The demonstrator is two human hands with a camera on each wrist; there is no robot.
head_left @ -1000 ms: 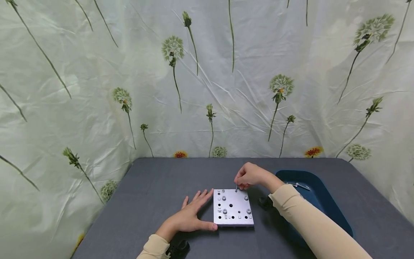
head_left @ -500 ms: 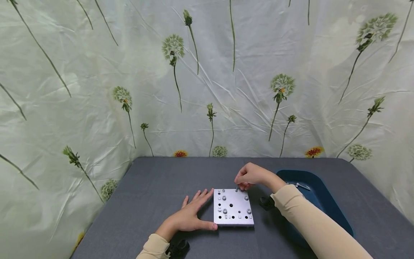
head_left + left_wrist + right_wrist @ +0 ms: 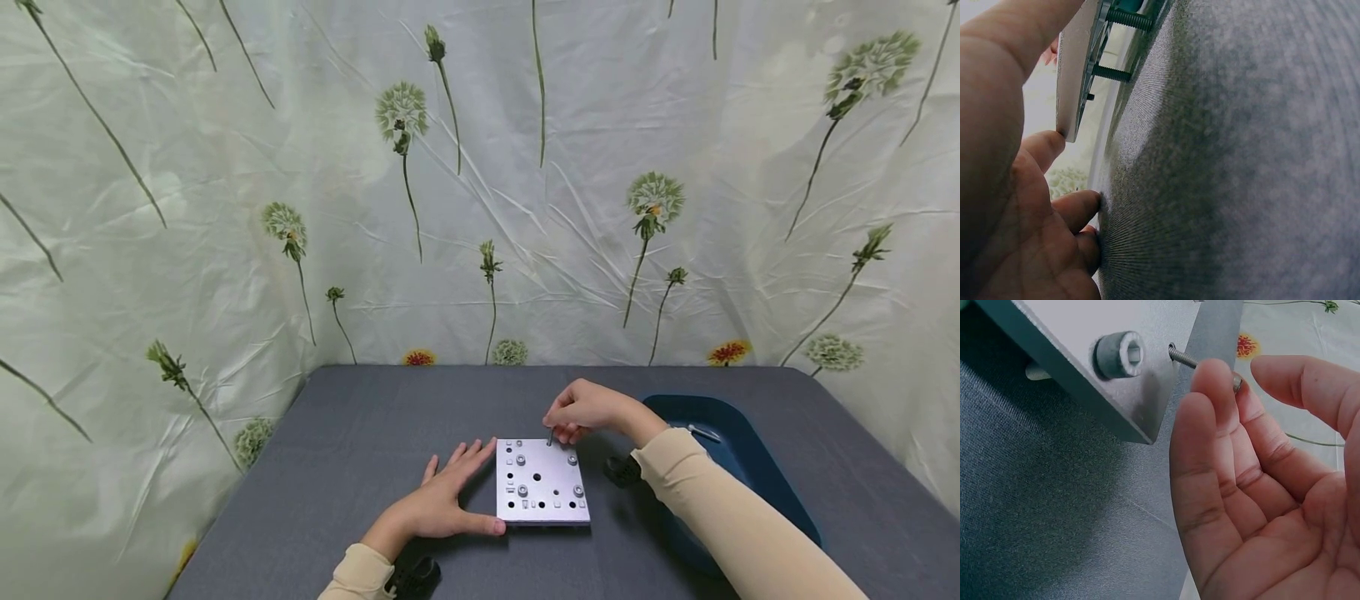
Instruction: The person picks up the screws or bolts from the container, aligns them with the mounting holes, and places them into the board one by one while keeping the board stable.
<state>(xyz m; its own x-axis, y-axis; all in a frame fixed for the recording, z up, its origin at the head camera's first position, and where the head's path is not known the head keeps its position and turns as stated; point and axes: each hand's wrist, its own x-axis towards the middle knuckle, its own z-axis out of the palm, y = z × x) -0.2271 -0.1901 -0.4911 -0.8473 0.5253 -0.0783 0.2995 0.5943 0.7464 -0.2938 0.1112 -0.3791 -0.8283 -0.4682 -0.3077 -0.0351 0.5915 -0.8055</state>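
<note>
A square silver metal plate (image 3: 546, 483) with holes, slots and several socket-head screws lies in the middle of the table. Threaded screw ends (image 3: 1112, 74) stick out from its underside in the left wrist view. My left hand (image 3: 442, 502), fingers spread, touches the plate's left side: the thumb at the near corner, the index finger at the far one. At the far edge, my right hand (image 3: 588, 408) has its fingertips on a thin screw (image 3: 1185, 359), whose tip sits in a small hole. In the right wrist view the thumb (image 3: 1300, 381) stands slightly off the screw head.
A dark blue tray (image 3: 780, 492) stands on the right, partly under the right forearm, with a metal screw (image 3: 703, 433) in it. Dark grey cloth covers the table (image 3: 420, 400). Behind hangs a flower-printed curtain (image 3: 570, 208).
Both hands and the plate stay practically in place. The right hand's fingers shift very slightly at the thin screw, which stands in the same hole.
</note>
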